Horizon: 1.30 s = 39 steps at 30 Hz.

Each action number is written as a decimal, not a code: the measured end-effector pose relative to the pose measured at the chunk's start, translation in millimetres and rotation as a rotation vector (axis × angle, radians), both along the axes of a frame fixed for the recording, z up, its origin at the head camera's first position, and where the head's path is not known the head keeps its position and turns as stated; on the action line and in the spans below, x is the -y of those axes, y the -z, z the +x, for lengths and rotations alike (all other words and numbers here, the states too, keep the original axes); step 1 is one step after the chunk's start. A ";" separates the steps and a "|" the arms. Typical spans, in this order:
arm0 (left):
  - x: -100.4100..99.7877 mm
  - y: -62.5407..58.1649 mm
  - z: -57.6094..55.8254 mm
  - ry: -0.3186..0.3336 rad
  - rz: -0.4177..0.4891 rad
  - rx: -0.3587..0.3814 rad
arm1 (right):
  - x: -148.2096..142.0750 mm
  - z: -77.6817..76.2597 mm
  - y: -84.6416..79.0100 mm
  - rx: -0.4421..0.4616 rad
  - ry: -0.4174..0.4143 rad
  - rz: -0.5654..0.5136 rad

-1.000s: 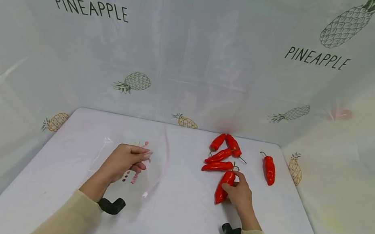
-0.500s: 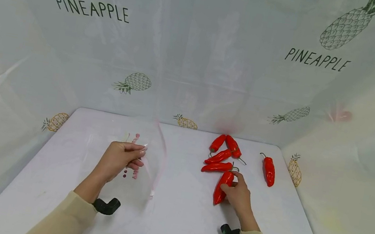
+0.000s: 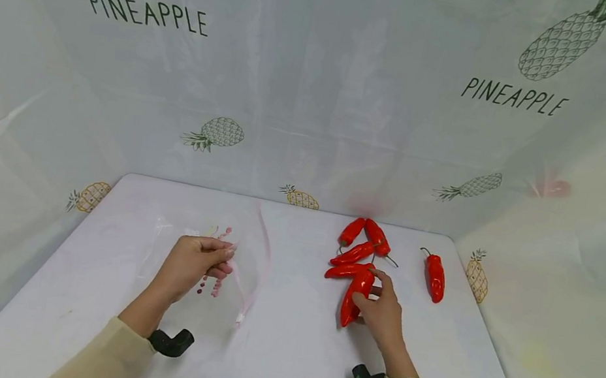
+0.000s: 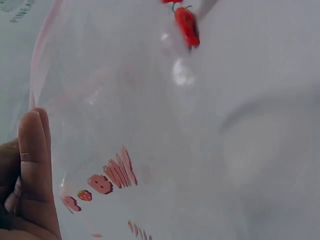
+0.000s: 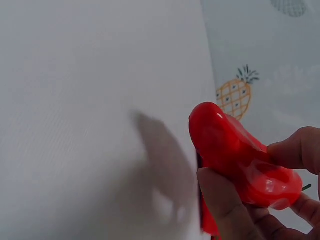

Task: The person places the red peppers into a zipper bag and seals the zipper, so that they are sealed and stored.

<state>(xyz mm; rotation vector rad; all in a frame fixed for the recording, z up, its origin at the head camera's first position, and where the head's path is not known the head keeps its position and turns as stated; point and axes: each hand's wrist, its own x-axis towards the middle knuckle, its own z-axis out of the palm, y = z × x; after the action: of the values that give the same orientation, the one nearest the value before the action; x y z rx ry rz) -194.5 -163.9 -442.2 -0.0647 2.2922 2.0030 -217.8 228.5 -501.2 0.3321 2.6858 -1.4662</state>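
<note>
A clear plastic bag (image 3: 249, 273) with a pink edge and small pink printed pictures hangs from my left hand (image 3: 192, 265), whose thumb and fingers pinch it by the upper part. In the left wrist view the see-through bag (image 4: 150, 115) spreads across most of the picture. My right hand (image 3: 385, 318) grips a red chili pepper (image 3: 356, 298) between thumb and fingers. That pepper (image 5: 235, 150) is held off the table, with its shadow lying apart from it in the right wrist view. It partly covers another red chili pepper (image 3: 342, 271) behind it.
Several more red peppers lie at the back right, among them a slanted pepper (image 3: 353, 253) and a pepper (image 3: 377, 237) near the rear edge. One pepper (image 3: 435, 278) lies alone farther right. A pineapple-print sheet (image 3: 315, 111) rises behind the white table (image 3: 282, 357).
The right hand has lifted the pepper a little and carried it slightly left. The left hand has shifted a little to the left with the bag, which sways.
</note>
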 end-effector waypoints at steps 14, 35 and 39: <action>-15.9 -0.3 3.8 -0.021 0.016 0.008 | 56.5 19.4 -52.9 -0.198 -0.176 -0.194; -39.4 -4.7 15.4 -0.049 -0.149 -0.037 | 118.0 30.0 -81.6 0.020 -0.552 -0.316; -44.6 -6.1 18.2 -0.034 -0.158 -0.036 | 120.2 25.4 -79.7 0.089 -0.605 -0.296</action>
<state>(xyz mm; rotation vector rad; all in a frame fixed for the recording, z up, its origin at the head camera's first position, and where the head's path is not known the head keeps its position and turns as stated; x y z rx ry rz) -176.3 -119.3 -436.1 -0.0807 2.4840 1.8491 -192.4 108.2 -421.5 -0.3888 2.1620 -1.5483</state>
